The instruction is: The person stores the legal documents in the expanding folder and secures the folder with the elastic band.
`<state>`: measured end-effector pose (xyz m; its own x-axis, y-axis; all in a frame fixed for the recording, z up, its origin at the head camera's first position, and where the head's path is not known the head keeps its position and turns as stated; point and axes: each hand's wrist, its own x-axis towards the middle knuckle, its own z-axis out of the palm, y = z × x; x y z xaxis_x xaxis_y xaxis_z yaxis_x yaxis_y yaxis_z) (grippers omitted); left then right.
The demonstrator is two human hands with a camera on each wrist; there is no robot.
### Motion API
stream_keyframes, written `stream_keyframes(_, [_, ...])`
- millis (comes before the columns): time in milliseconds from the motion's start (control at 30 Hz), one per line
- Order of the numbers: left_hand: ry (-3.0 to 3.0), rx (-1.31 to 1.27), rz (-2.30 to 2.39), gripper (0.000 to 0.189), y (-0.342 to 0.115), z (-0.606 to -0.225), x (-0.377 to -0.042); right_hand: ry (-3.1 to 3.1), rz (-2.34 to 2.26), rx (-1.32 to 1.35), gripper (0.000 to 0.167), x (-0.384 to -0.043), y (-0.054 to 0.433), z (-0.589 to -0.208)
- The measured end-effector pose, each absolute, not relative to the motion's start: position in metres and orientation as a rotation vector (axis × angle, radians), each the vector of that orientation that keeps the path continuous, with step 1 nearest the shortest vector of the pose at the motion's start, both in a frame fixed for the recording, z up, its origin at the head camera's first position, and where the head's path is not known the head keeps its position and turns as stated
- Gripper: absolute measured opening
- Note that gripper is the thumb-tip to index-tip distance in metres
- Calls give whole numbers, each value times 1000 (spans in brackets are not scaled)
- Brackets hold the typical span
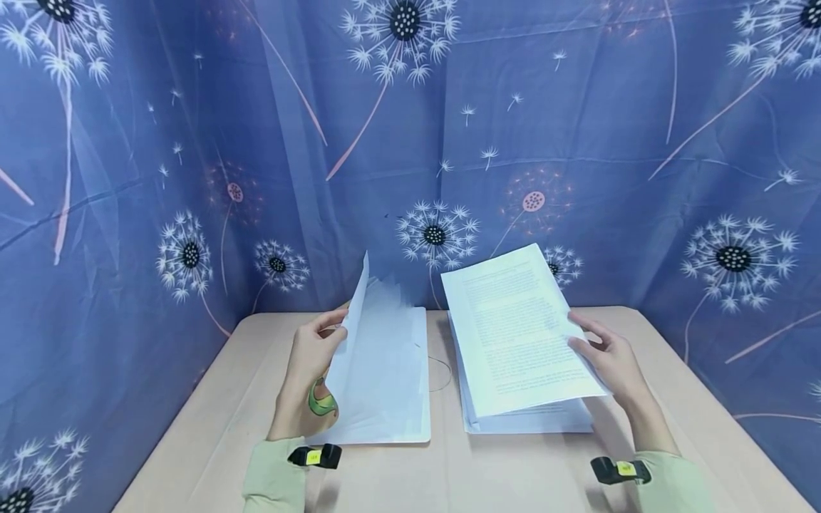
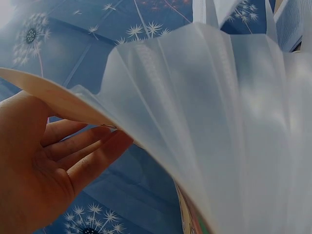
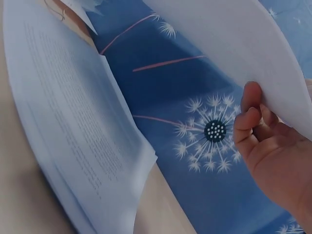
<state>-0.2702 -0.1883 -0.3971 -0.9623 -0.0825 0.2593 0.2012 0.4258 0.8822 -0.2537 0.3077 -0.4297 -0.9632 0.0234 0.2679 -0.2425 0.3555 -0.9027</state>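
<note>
My left hand (image 1: 311,356) pinches the raised front cover of a folder (image 1: 420,420) with clear plastic sleeves, which lies on the left of the table. In the left wrist view the sleeves (image 2: 195,97) fan out beside the bent cover (image 2: 63,100), with fingers behind it. My right hand (image 1: 612,356) holds a printed sheet of paper (image 1: 519,335) by its right edge, tilted up above a paper stack (image 1: 532,422). The right wrist view shows the fingertips (image 3: 251,92) at the lifted paper's edge, while the stack's printed text (image 3: 73,122) faces up.
Both piles lie on a pale table (image 1: 212,427), with a narrow strip of tabletop between them. A thin dark line (image 1: 442,370) curves across that strip. A blue dandelion-print cloth (image 1: 410,142) hangs close behind the table and along its sides.
</note>
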Motion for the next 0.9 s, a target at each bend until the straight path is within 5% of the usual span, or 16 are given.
stream_keyframes(900, [-2420,-105,-1537,38,-186,-399,-269,-2340,1599,167,56,-255,271,-398])
